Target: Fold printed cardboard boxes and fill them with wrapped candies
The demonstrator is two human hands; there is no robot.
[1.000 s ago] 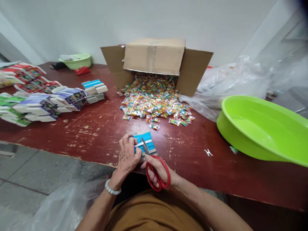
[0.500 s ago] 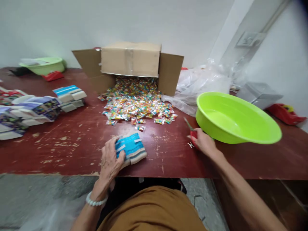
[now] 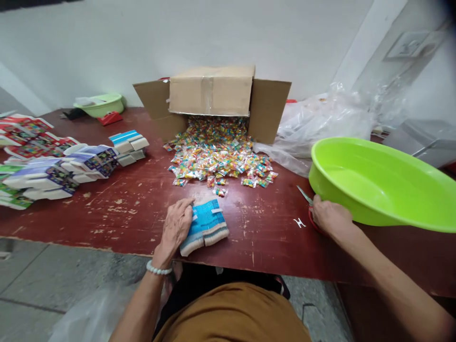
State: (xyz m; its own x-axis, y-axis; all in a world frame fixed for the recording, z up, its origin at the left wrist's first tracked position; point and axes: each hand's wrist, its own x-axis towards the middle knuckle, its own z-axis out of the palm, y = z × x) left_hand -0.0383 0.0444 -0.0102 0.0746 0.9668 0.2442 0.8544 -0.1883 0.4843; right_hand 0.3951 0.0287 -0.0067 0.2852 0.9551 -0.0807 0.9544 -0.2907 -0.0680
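My left hand (image 3: 177, 224) rests on a blue stack of flat folded cartons (image 3: 206, 226) near the front edge of the dark red table (image 3: 135, 209), fingers curled over its left side. My right hand (image 3: 329, 215) lies on the table beside the green basin (image 3: 377, 183), covering red-handled scissors (image 3: 309, 205) whose blades stick out past the fingers. A heap of small colourful sweet packets (image 3: 219, 159) spills from a tipped cardboard box (image 3: 213, 92) behind the stack.
Stacks of flat printed cartons (image 3: 53, 164) lie at the left. A smaller green basin (image 3: 101, 104) and a red object (image 3: 109, 118) stand at the back left. Clear plastic bags (image 3: 327, 123) lie behind the big basin. A white scrap (image 3: 299, 222) lies on the table.
A second ago my right hand held the scissors at the band on the blue stack. It has since carried them right to the basin. The band now hangs loose.
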